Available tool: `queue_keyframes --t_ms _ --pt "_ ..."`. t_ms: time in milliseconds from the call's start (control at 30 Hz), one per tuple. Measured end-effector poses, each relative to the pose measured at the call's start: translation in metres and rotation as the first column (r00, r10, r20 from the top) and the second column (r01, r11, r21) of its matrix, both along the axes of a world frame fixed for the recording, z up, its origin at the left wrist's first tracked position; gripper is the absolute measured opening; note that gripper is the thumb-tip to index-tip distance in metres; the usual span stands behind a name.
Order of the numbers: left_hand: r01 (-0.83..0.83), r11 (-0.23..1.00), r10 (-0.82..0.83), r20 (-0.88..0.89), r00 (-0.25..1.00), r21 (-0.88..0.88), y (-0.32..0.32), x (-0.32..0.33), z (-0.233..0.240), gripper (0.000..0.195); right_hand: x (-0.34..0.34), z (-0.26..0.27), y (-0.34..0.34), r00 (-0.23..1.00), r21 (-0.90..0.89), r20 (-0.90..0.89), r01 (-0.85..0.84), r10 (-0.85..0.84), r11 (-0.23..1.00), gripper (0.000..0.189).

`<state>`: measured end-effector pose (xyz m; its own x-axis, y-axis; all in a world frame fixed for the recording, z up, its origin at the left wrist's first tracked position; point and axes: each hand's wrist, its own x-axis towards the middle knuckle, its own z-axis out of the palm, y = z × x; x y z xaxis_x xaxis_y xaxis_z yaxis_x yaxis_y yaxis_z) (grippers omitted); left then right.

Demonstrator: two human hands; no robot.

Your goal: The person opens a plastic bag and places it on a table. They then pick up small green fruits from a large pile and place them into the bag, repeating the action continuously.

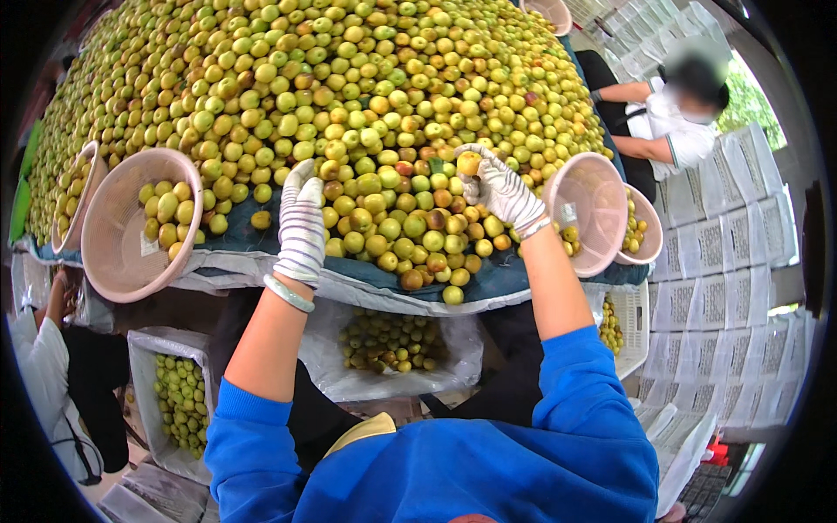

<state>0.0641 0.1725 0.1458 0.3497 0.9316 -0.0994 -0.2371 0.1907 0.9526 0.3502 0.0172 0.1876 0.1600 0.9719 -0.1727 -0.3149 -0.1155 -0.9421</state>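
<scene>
A large heap of small yellow-green fruits [366, 85], some blushed red, covers the table before me. My right hand [500, 189], in a white striped glove, holds one yellow-orange fruit [468, 163] between thumb and fingers, above the near part of the heap. My left hand [301, 219], gloved alike and with a pale bangle at the wrist, rests at the heap's left side near the table edge; its fingers point away from me, and whether anything is under them is hidden. A single fruit [260, 219] lies on the blue cloth left of that hand.
Pink plastic baskets stand at left [91, 242] and right [611, 229]. Below the table edge are a plastic-lined crate of fruits [458, 379] and another at lower left [140, 366]. A co-worker [686, 137] sits at right, another [39, 359] at left. Wrapped crates [713, 301] are stacked at right.
</scene>
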Motion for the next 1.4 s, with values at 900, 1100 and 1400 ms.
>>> queue_keyframes --t_ms 900,1100,1400 --pt "0.101 0.936 -0.037 -0.189 0.981 0.338 -0.017 0.009 -0.007 0.028 -0.062 -0.006 0.104 -0.282 -0.502 0.826 0.027 0.489 0.864 0.034" --pt "0.09 0.927 -0.012 -0.211 0.977 0.363 -0.009 0.004 0.01 0.031 -0.075 0.002 0.099 -0.319 -0.445 0.837 0.073 0.444 0.892 0.028" --pt "0.494 0.555 -0.126 -0.52 0.845 0.669 -0.023 0.076 0.031 0.022 -0.094 0.034 -0.154 0.412 0.087 0.883 0.325 -0.223 0.942 0.012"
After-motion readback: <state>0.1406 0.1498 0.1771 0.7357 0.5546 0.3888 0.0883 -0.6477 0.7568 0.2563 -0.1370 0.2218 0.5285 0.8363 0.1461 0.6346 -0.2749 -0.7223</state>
